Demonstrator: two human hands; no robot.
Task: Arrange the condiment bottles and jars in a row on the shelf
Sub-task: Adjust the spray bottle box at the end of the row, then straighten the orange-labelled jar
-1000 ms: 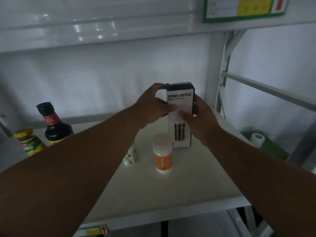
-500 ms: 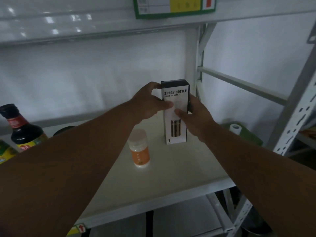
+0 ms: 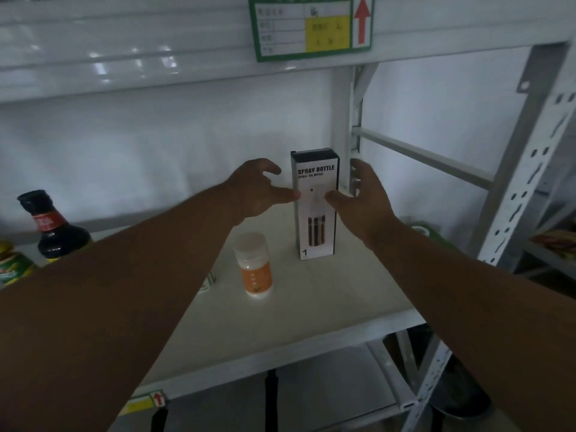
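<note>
Upright near the centre of the frame, on the pale shelf (image 3: 311, 310): a tall box (image 3: 314, 204) printed "SPRAY BOTTLE", black band at the top, a "1" at its lower left corner. Flanked by both hands. Left hand (image 3: 255, 191) just left of the box, fingers loosely spread and slightly curled, the thumb tip reaching to the box's left edge; contact there too fine to judge. Right hand (image 3: 364, 198) just right of the box, fingers spread and raised beside its far side, thumb tip at or over the front face; actual touch hard to make out, no firm clasp visible on either side. Below and left of the box, standing apart from it: a small white jar (image 3: 254, 266) with an orange label and white cap. Further left, half hidden behind the left forearm: a sliver of another small container (image 3: 208, 282), label unreadable. At the left edge of the frame: a dark sauce bottle (image 3: 51, 229) with a red neck label, lower part covered by the arm, and a yellow-green jar (image 3: 12, 263) cut off by the frame border. Top centre: a green-bordered sign (image 3: 311, 26) with a red arrow, text too blurred to read. Right side: a perforated grey upright (image 3: 514, 182). Dim lighting throughout.
</note>
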